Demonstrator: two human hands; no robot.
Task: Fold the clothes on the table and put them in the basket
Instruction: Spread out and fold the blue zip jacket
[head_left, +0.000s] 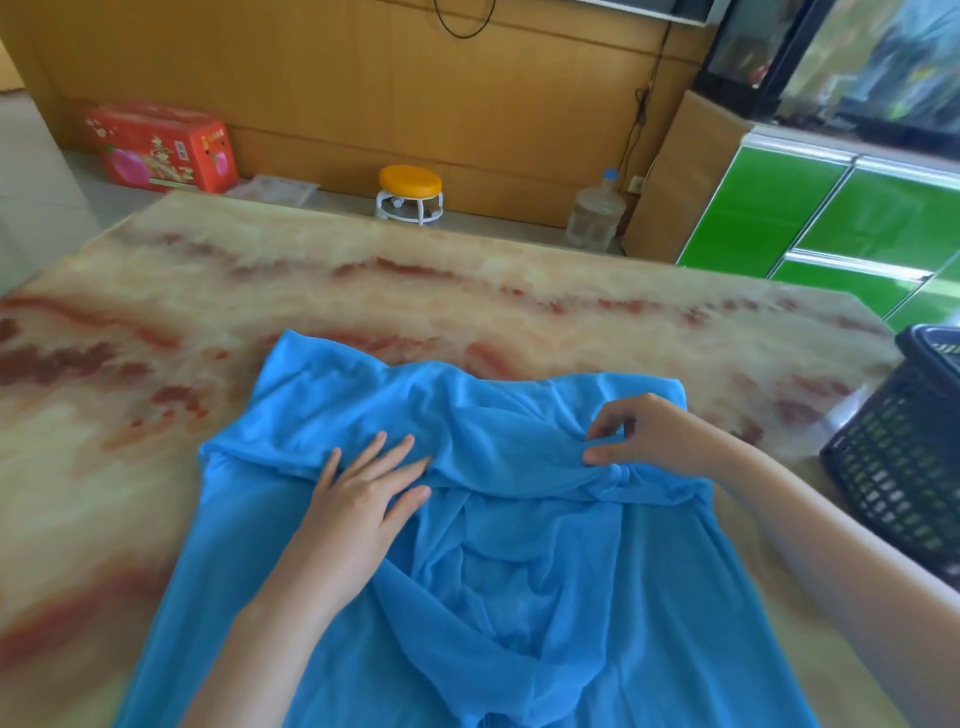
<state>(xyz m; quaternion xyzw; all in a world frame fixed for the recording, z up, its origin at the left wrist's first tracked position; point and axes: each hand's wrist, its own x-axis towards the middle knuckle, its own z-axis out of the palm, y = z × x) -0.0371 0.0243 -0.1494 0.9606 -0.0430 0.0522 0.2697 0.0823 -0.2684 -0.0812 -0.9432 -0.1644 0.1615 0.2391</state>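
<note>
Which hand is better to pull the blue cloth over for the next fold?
Probably the right hand: it pinches a fold of the cloth, while the left hand lies flat on it, fingers straight.

Garment (519, 545), near centre: plain bright blue with no print, darker blue where layers overlap.
Table (467, 291): cream-to-beige marble pattern. Red-brown veins run left to right across the far half, with blotches at left.
Basket (893, 457), right edge: black, open lattice pattern.
Box (161, 148), far left: red, with pink peach pictures and yellow lettering.
Stool (410, 193), far centre: orange-yellow seat, white frame.
Bottle (595, 213): clear, blue cap.
Cabinet (831, 208), far right: glossy green panels, silver trim.
Wall panelling (363, 78): plain brown wood tone.
</note>
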